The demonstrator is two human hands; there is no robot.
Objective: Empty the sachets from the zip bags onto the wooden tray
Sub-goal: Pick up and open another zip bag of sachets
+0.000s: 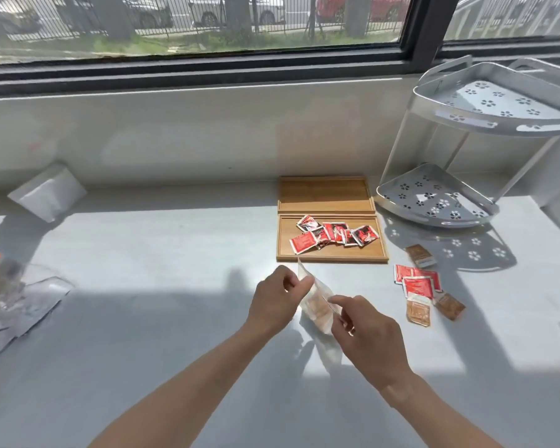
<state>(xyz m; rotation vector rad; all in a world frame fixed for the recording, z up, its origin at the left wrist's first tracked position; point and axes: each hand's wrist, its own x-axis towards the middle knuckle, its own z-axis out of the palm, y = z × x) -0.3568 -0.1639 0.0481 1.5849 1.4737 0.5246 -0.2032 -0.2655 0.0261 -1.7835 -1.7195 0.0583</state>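
Right hand: we pinch one lip of the zip bag at lower centre, grip closed on it.
Left hand: grip closed on the other lip; we judge both pull the mouth apart.
Bag: hangs between both grips, brown sachets inside.
Loose sachets: on the table, right of centre.
Wooden tray: just beyond, holding red sachets.
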